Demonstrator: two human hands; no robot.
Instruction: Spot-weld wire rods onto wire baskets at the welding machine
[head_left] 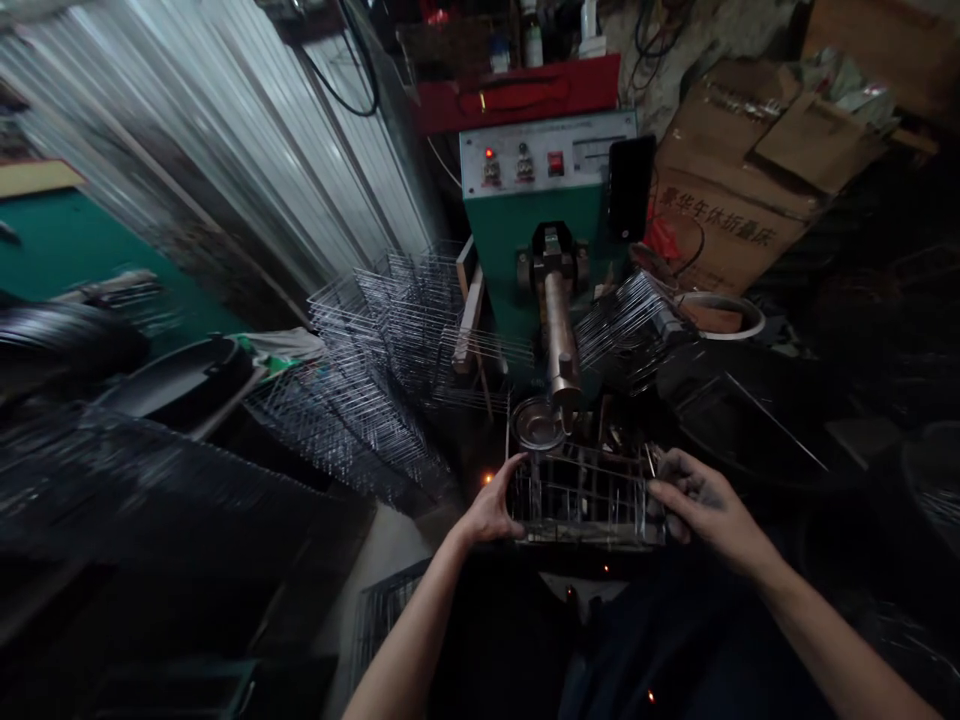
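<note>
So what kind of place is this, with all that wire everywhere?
It looks like a small metal workshop, maybe one for welding wire. There's a green machine with a red light and a metal arm, a pile of wire grids, and glowing orange specks, perhaps sparks.

A wire frame (587,490) (open-gridded, thin-barred) spans crosswise between the two hands (489,510).

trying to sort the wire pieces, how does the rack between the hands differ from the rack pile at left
The wire rack looks like a single frame, while the rack pile bunches many together. The wire rack is between the left hand and right hand; the rack pile has no hand on it. The wire rack looks mostly dark, the rack pile paler and shinier. Both are grids of thin wire.
</note>
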